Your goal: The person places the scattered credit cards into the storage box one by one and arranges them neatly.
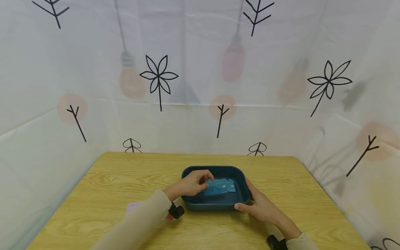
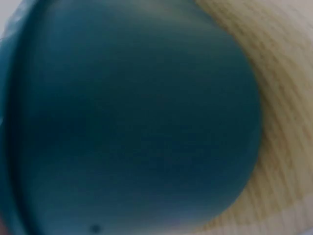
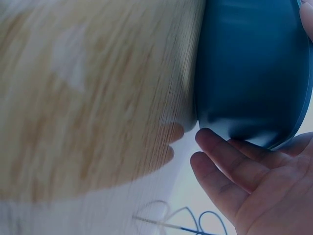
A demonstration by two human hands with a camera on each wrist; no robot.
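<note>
A dark teal rectangular bin (image 1: 215, 207) stands on the table. Flat light-blue clear-wrapped packets (image 1: 218, 187) lie inside it; how many, I cannot tell. My left hand (image 1: 190, 183) reaches over the bin's left end, with fingers bent above the packets' near end. Its thumb and index fingertip are apart, and nothing shows between them. In the left wrist view the bin's outer wall (image 2: 142, 117) fills most of the picture, hiding that hand. My right hand (image 1: 262, 205) holds the bin's near right corner, thumb at the front rim and fingers along the right side (image 3: 254, 171).
A pale pink printed item (image 1: 132, 207) with a red part lies on the wooden table (image 1: 103, 187), partly covered by my left forearm. Behind the table hangs a white curtain (image 1: 193, 128) with plant drawings.
</note>
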